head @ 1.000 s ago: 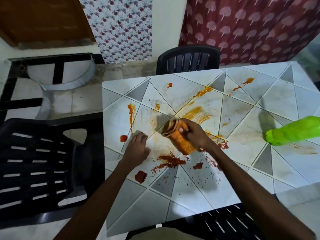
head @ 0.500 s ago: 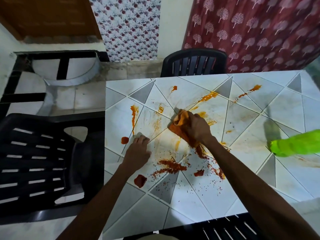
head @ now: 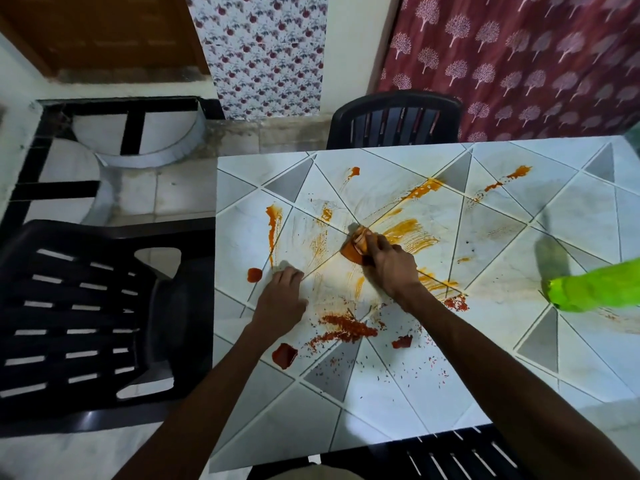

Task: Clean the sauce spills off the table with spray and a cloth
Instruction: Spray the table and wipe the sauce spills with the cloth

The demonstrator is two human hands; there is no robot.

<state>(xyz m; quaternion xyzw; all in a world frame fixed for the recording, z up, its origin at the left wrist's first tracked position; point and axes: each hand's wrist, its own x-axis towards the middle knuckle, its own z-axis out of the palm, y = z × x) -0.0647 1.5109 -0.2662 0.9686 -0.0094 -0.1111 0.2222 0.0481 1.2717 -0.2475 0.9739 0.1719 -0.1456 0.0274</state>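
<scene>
Your right hand (head: 388, 268) has driven the cloth (head: 356, 244) further up the table (head: 381, 410). The fingers are curled tight round the bunched, orange-stained wad, pressing it down at centre frame beside the broad orange smear (head: 412, 233). Your left hand (head: 280, 299) stays planted just lower left, fingers bent under; whether they hold anything, I can't tell. Thin yellow streaks trail below the cloth, so I judge it's spreading sauce as much as lifting it. The red blobs (head: 284, 355) lower down look untouched, and the green spray bottle (head: 595, 289) sits at the right edge, well apart from both hands.
</scene>
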